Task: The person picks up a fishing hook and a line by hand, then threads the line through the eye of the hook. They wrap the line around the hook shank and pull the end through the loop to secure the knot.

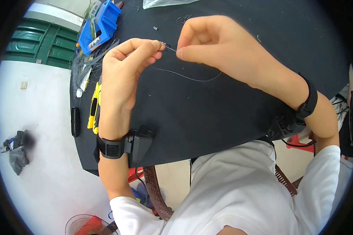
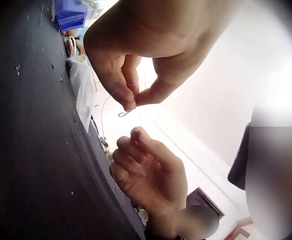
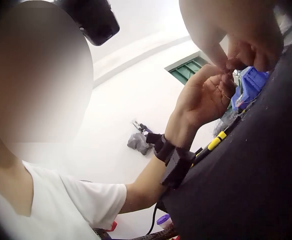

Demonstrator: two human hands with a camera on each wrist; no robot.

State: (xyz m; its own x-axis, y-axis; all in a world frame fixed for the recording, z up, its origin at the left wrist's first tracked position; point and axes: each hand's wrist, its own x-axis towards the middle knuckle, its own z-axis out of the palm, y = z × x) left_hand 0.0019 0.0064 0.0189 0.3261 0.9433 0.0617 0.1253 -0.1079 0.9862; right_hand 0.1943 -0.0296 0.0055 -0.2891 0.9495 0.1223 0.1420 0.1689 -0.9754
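My left hand (image 1: 126, 64) pinches a small dark fishing hook (image 2: 126, 114) between thumb and fingertips, its bent end poking out below them in the left wrist view. Facing it, my right hand (image 1: 219, 49) has thumb and forefinger together on a thin clear fishing line (image 2: 141, 119), which runs across the short gap between the hands. A loose curve of that line (image 1: 190, 78) hangs under both hands in the head view. In the right wrist view the hands overlap, and the hook is hidden.
A blue bin (image 1: 102, 27) stands at the table's far left, near tangled line (image 1: 80, 66). Yellow-and-black pliers (image 1: 93, 107) lie beside the left forearm. A clear plastic bag (image 1: 168, 3) and a small dark pile (image 1: 183, 19) are at the back of the black table (image 1: 208, 113).
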